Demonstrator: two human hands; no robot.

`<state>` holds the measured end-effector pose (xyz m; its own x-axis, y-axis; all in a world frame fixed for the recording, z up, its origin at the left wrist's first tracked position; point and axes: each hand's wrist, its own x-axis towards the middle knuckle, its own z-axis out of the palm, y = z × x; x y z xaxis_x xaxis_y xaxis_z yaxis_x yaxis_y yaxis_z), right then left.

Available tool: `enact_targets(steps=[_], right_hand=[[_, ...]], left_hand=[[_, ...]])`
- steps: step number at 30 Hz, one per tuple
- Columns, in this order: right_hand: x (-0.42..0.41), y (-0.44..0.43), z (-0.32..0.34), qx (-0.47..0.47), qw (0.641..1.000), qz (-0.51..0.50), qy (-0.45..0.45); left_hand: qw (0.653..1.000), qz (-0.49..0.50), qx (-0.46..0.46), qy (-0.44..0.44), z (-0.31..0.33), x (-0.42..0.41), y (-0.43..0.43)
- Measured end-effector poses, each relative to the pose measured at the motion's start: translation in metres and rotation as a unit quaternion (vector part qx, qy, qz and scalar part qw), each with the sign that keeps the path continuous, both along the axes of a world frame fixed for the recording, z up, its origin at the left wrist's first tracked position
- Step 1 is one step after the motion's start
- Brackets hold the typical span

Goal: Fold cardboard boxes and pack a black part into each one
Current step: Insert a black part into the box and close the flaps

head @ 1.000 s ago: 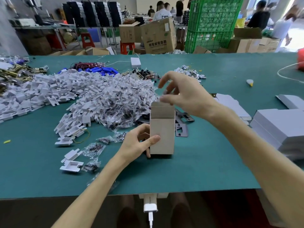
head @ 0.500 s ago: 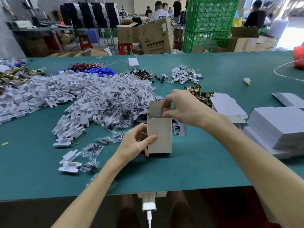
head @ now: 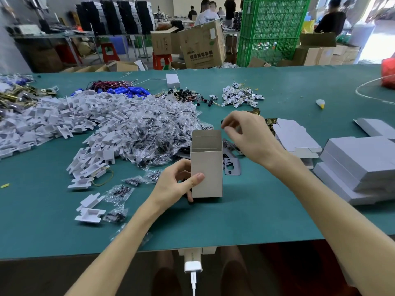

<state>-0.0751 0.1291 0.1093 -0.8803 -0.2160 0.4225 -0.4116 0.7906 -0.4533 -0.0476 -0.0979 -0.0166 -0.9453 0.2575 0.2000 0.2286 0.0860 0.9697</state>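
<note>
A small grey cardboard box stands upright on the green table, its top open with the rear flap raised. My left hand grips its left side, the thumb lying across the front face. Just above and to the right of the open top hovers my right hand, fingers loosely curled and holding nothing that I can see. Black flat metal parts lie on the table right beside the box, partly hidden behind it.
Stacks of flat grey box blanks sit at the right, with loose blanks behind my right wrist. A big heap of white plastic pieces and small bagged parts fills the left. The table's front edge is near me.
My right hand was at the box's top flap half a second ago; it has lifted off and moved up and right. The left hand and the box stayed put.
</note>
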Motion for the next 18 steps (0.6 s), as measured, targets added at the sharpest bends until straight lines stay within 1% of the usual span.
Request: enact_targets(steps=[1,2,4,5,7,10,16,18], right_hand=[[-0.002,0.004,-0.007,-0.002,0.999,-0.030,-0.016],[-0.003,0.008,-0.016,0.015,0.997,-0.060,-0.050],[-0.004,0.014,-0.037,0.065,0.981,-0.114,-0.142],[-0.003,0.015,-0.048,0.080,0.971,-0.131,-0.181],[0.000,0.015,-0.067,0.091,0.960,-0.144,-0.221],[0.000,0.012,-0.082,0.068,0.959,-0.149,-0.230],[-0.006,0.008,-0.085,0.023,0.964,-0.137,-0.228],[-0.007,0.010,-0.087,-0.017,0.963,-0.133,-0.232]], left_hand=[[1.000,0.001,-0.002,0.001,-0.001,0.000,0.000],[1.000,0.003,-0.002,0.002,-0.001,0.000,0.000],[1.000,0.004,-0.003,0.003,-0.001,-0.001,0.000],[1.000,0.004,-0.004,0.004,-0.001,-0.001,0.000],[1.000,0.003,-0.004,0.006,0.000,0.000,0.001],[1.000,0.005,-0.007,0.006,0.000,0.000,0.001],[1.000,0.014,-0.006,0.001,0.001,0.001,0.002],[1.000,0.014,-0.009,0.002,0.001,0.001,0.002]])
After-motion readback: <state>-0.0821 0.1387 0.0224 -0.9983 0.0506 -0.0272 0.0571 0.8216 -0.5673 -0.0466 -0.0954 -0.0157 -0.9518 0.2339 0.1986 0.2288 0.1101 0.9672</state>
